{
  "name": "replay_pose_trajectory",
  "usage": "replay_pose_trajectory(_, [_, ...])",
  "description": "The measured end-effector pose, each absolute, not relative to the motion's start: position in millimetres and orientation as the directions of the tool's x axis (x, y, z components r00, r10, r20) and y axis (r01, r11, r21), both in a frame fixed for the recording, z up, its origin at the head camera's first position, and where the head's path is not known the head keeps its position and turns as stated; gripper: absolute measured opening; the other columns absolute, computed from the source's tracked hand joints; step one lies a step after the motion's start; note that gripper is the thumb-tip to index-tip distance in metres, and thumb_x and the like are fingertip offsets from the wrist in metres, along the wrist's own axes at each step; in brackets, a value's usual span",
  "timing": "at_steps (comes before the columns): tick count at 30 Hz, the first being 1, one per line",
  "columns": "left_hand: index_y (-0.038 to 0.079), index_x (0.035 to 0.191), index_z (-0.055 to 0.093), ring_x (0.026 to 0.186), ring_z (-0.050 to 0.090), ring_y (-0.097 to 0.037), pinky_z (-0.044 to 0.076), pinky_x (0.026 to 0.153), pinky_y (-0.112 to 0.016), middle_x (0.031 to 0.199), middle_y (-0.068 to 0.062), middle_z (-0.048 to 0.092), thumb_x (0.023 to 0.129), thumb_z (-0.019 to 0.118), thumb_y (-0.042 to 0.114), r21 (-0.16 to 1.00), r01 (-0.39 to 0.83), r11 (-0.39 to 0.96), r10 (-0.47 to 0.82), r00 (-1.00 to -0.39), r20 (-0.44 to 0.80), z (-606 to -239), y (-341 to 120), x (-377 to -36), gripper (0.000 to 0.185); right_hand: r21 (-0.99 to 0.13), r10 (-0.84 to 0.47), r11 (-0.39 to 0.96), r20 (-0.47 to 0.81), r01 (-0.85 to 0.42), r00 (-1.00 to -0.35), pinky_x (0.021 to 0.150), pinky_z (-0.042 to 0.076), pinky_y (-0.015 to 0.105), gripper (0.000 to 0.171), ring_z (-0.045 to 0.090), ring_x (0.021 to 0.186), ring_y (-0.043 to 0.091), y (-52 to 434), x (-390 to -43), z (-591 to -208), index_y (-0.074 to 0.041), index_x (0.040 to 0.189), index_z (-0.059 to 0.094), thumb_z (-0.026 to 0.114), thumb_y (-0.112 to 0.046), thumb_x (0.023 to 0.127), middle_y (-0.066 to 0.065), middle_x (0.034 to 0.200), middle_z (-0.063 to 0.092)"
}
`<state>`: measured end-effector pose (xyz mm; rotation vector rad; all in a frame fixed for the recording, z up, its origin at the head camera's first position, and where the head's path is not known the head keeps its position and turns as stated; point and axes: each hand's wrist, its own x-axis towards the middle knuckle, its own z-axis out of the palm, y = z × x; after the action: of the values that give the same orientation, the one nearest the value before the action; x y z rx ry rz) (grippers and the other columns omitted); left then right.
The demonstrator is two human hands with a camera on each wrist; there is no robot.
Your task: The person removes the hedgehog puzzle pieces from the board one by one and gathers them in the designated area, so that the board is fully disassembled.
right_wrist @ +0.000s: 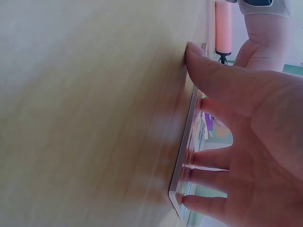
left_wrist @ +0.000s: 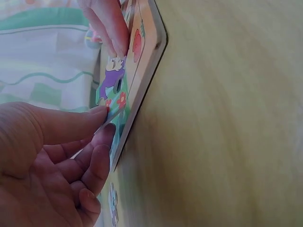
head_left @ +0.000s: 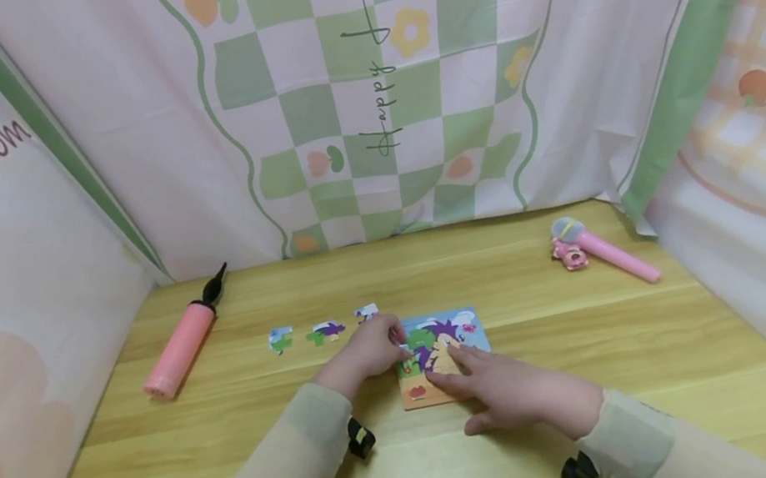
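Head view: puzzle board (head_left: 417, 394) sits mid-table (head_left: 677, 359), right hand (head_left: 511, 391) flat on it, fingers straight, pinning it down. Left hand (head_left: 371, 348) pinches a small puzzle piece (left_wrist: 108, 124) at the board's left edge, thumb and fingers curled round it. Looks like mid-placement: next needs the piece aligned to its slot and pressed flush. Three loose pieces (head_left: 325, 332) lie just beyond, left of the board.

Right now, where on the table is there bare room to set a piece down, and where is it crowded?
Bare wood lies between the puzzle board and the pink microphone, and behind the board toward the curtain. The near left, below the pink pump, is bare too. It is crowded around the board: left hand, right hand and three loose pieces.
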<state>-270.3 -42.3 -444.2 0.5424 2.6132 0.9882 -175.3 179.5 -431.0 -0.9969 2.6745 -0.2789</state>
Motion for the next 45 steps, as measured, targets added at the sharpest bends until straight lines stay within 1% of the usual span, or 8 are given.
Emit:
replay_pose_trajectory(7, [0.011,0.081,0.064,0.078,0.056,-0.017,0.048,0.072,-0.032,0.082,-0.001,0.060,0.088,0.070,0.003,0.714,0.257,0.652,0.469,-0.876,-0.114,-442,-44,-268,0.012,-0.284,-0.659,0.746,-0.191,-0.602,-0.727,0.107,0.029,0.060,0.079,0.025,0.140,0.048,180,-174,-429,-0.023,0.153,0.038,0.073,-0.044,0.086,0.032,0.154,0.021])
replay_pose_trajectory(13, [0.013,0.082,0.063,0.080,0.056,-0.017,0.048,0.073,-0.033,0.083,-0.001,0.060,0.091,0.067,0.006,0.732,0.262,0.629,0.464,-0.882,-0.084,-441,-48,-268,0.013,-0.289,-0.658,0.747,-0.192,-0.598,-0.728,0.107,0.029,0.060,0.079,0.024,0.140,0.047,179,-174,-428,-0.024,0.153,0.038,0.073,-0.044,0.086,0.031,0.155,0.020])
replay_pose_trajectory(20, [0.008,0.095,0.065,0.082,0.057,-0.019,0.050,0.072,-0.033,0.088,-0.002,0.061,0.094,0.064,0.007,0.777,0.220,0.590,0.339,-0.941,0.010,-422,-72,-270,0.002,-0.291,-0.644,0.759,-0.200,-0.583,-0.739,0.109,0.027,0.059,0.080,0.023,0.141,0.047,178,-176,-432,-0.026,0.153,0.036,0.073,-0.046,0.085,0.030,0.156,0.018])
replay_pose_trajectory(25, [0.006,0.099,0.066,0.087,0.060,-0.025,0.051,0.072,-0.035,0.092,-0.006,0.064,0.096,0.061,0.007,0.796,0.142,0.589,0.243,-0.970,-0.007,-409,-115,-272,0.005,-0.300,-0.625,0.774,-0.228,-0.557,-0.746,0.110,0.025,0.059,0.081,0.022,0.142,0.045,177,-175,-432,-0.029,0.154,0.035,0.073,-0.045,0.085,0.027,0.158,0.016])
replay_pose_trajectory(30, [0.002,0.102,0.066,0.090,0.059,-0.026,0.050,0.077,-0.039,0.095,-0.009,0.064,0.098,0.058,0.006,0.759,0.110,0.642,0.190,-0.982,-0.019,-409,-172,-272,0.009,-0.305,-0.622,0.776,-0.222,-0.552,-0.751,0.109,0.025,0.060,0.080,0.023,0.141,0.046,177,-175,-431,-0.029,0.153,0.036,0.074,-0.045,0.084,0.027,0.158,0.017])
replay_pose_trajectory(37, [-0.001,0.094,0.065,0.084,0.056,-0.023,0.049,0.075,-0.038,0.089,-0.009,0.062,0.095,0.059,0.003,0.685,0.097,0.722,0.256,-0.957,-0.134,-414,-230,-259,0.008,-0.313,-0.621,0.775,-0.219,-0.548,-0.753,0.110,0.025,0.059,0.080,0.022,0.141,0.046,179,-174,-430,-0.028,0.153,0.037,0.074,-0.044,0.084,0.028,0.157,0.016])
replay_pose_trajectory(41, [-0.001,0.091,0.066,0.080,0.054,-0.021,0.046,0.071,-0.035,0.085,-0.007,0.061,0.093,0.061,0.005,0.653,0.073,0.754,0.278,-0.936,-0.217,-414,-245,-251,0.008,-0.310,-0.619,0.777,-0.221,-0.548,-0.754,0.110,0.025,0.059,0.080,0.022,0.142,0.045,179,-174,-430,-0.028,0.153,0.037,0.074,-0.044,0.084,0.027,0.158,0.016])
replay_pose_trajectory(45, [0.000,0.090,0.067,0.079,0.053,-0.020,0.044,0.071,-0.034,0.083,-0.005,0.060,0.092,0.062,0.005,0.621,0.065,0.781,0.262,-0.937,-0.232,-423,-250,-252,0.007,-0.314,-0.617,0.779,-0.224,-0.543,-0.755,0.109,0.026,0.059,0.080,0.022,0.142,0.046,178,-174,-428,-0.029,0.153,0.036,0.073,-0.045,0.084,0.027,0.158,0.016])
